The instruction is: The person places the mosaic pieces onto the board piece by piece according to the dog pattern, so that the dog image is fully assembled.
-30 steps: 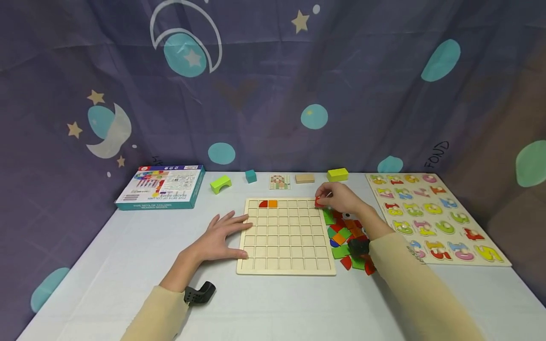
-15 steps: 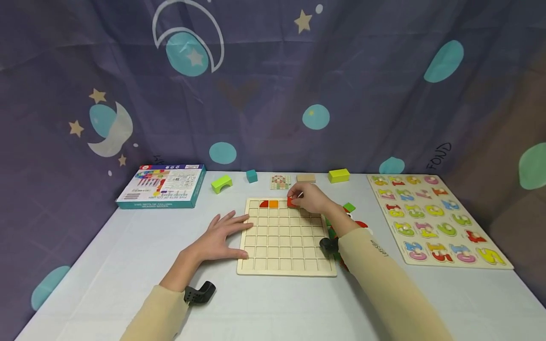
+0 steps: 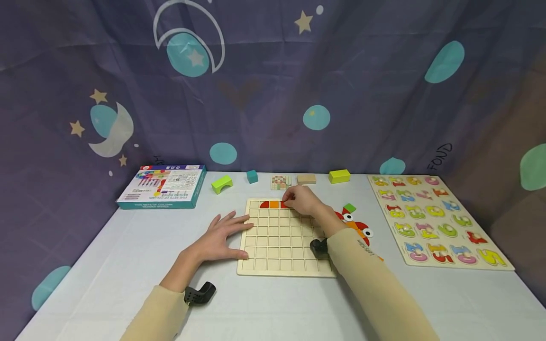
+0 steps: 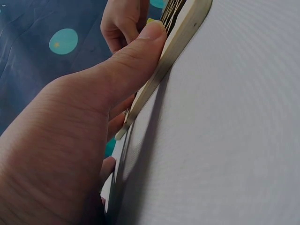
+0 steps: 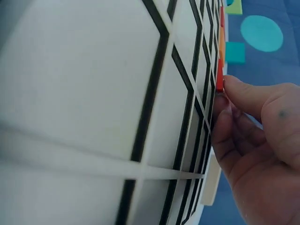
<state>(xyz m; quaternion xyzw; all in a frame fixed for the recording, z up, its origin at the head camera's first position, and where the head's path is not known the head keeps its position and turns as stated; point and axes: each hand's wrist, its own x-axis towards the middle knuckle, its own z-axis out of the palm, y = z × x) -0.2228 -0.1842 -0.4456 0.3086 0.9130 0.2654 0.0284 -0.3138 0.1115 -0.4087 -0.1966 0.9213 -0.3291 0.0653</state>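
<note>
At far left, flat on the white table (image 3: 98,284), a box (image 3: 161,187) with a teal side. Next, the left hand (image 3: 216,240), fingers spread and relaxed, thumb and fingertips touching the left edge of the grid (image 3: 274,241), with grip on nothing. In the left wrist view, thumb tip over the rim. Beyond that hand, near the curtain (image 3: 264,94), a green arch (image 3: 222,183), then a teal cube (image 3: 252,176). At centre, the grid flat on the table; in its far row, side by side, a red quarter (image 3: 265,204), an orange tile (image 3: 274,204) and a red tile (image 5: 219,77). Behind the row, a card (image 3: 281,182). On the red tile, the right hand (image 3: 302,200) in a pinch, between thumb and fingers; hard to tell whether fully seated in its cell. Past the grid's far edge, a wood block (image 3: 306,179), then a yellow block (image 3: 339,176). Beside the grid, partly hidden by the right arm, loose pieces (image 3: 361,226). At far right, a number board (image 3: 447,217).
</note>
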